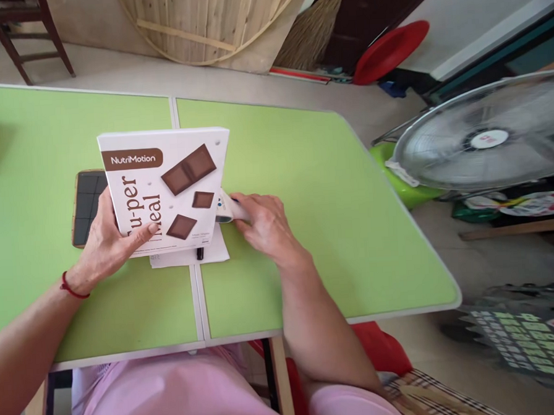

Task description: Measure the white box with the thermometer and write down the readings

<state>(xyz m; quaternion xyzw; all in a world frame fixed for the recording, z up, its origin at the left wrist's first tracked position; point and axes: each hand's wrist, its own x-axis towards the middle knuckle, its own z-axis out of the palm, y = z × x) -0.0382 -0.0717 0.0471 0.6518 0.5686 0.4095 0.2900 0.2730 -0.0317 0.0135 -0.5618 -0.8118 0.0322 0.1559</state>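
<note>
Over the green tbl [308, 280], a white box [167, 191] w/ choc. pics is held up. L hand [106, 235] grips its left side, thumb on the front. R hand [266, 223] is closed round a white handheld thing [229, 211], its wide end by the box's right edge; can't tell if they touch. Below the box: white paper [217, 251] & a black pen [200, 253], part hid. Dark phone [89, 208] lies nr L hand. Big fan [489, 139] stands off to the right.
</note>
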